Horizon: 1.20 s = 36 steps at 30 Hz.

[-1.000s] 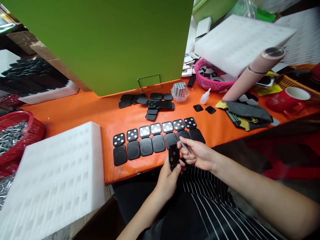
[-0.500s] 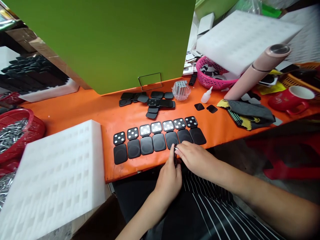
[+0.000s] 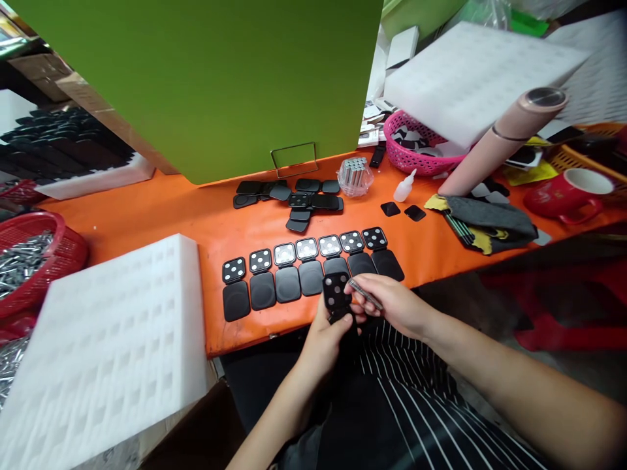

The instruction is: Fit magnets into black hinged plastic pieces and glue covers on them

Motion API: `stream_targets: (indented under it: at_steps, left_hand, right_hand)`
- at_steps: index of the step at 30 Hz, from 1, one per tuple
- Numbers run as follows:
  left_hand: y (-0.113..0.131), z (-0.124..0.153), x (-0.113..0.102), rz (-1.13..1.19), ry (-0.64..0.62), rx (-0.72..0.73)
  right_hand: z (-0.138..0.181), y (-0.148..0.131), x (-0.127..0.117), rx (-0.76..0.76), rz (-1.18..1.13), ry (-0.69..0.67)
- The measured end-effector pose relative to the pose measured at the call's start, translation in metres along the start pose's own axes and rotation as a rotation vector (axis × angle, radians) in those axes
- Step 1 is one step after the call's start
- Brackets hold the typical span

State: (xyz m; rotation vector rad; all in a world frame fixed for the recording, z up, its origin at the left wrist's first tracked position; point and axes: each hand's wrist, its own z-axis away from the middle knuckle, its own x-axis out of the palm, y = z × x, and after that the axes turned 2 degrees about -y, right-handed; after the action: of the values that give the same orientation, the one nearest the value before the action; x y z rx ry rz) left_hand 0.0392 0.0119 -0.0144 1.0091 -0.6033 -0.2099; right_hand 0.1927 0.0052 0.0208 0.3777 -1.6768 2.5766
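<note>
My left hand [image 3: 323, 343] grips a small black hinged case [image 3: 336, 295] with round holes, held up just off the near edge of the orange table [image 3: 161, 219]. My right hand [image 3: 392, 303] pinches a short silver stack of round magnets [image 3: 365, 295] beside the case. Just beyond the hands lies a row of several open black cases [image 3: 306, 267], each with a lid part above and a flat pad below. A loose heap of black cases [image 3: 294, 199] sits farther back.
A white foam tray [image 3: 105, 356] lies at the near left, a red basket of metal parts [image 3: 29, 261] beyond it. A green board [image 3: 210, 85] stands behind. A clear jar of magnets [image 3: 353, 176], glue bottle [image 3: 405, 187], pink basket [image 3: 416, 147], pink tube [image 3: 499, 143] and red mug [image 3: 568, 196] sit right.
Half a second ago both hands were pressed together low at the table edge. Now the left hand has lifted the black case, face showing, and the right hand holds the magnet stack beside it.
</note>
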Motion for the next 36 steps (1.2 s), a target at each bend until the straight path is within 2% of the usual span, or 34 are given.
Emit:
stream_targets:
  at_steps: [2, 5, 8, 11, 14, 17, 20, 25, 28, 32, 36]
  left_hand:
    - [0.006, -0.002, -0.004, 0.115, 0.024, -0.048]
    - [0.012, -0.004, -0.008, 0.096, 0.104, -0.009]
    - [0.013, -0.005, -0.008, 0.006, 0.156, 0.055]
    - [0.011, -0.003, -0.004, -0.139, 0.162, 0.156]
    - [0.009, 0.002, 0.002, -0.312, 0.176, 0.259]
    - [0.007, 0.003, 0.006, -0.410, 0.226, 0.301]
    - [0.006, -0.001, 0.007, -0.356, 0.261, 0.298]
    - [0.006, -0.011, 0.006, 0.072, 0.221, 0.141]
    - [0.007, -0.012, 0.005, 0.183, 0.223, 0.097]
    - [0.010, -0.007, 0.005, 0.118, 0.325, 0.175]
    - [0.012, 0.001, 0.009, -0.164, 0.371, 0.303]
  right_hand:
    - [0.004, 0.000, -0.005, 0.052, -0.112, -0.008]
    - [0.009, 0.003, -0.004, 0.114, -0.042, -0.063]
    - [0.011, 0.006, 0.002, 0.180, -0.001, -0.096]
    - [0.010, 0.008, 0.007, 0.215, -0.018, -0.052]
    - [0.011, 0.007, 0.008, 0.210, -0.010, -0.021]
    - [0.013, 0.006, 0.007, 0.184, -0.005, -0.013]
    - [0.013, 0.006, 0.006, 0.179, -0.069, -0.023]
    - [0.013, 0.010, 0.008, 0.159, -0.168, -0.102]
    - [0.014, 0.011, 0.011, 0.156, -0.207, -0.109]
    - [0.014, 0.011, 0.013, 0.190, -0.182, -0.063]
    - [0.014, 0.009, 0.013, 0.204, -0.144, -0.019]
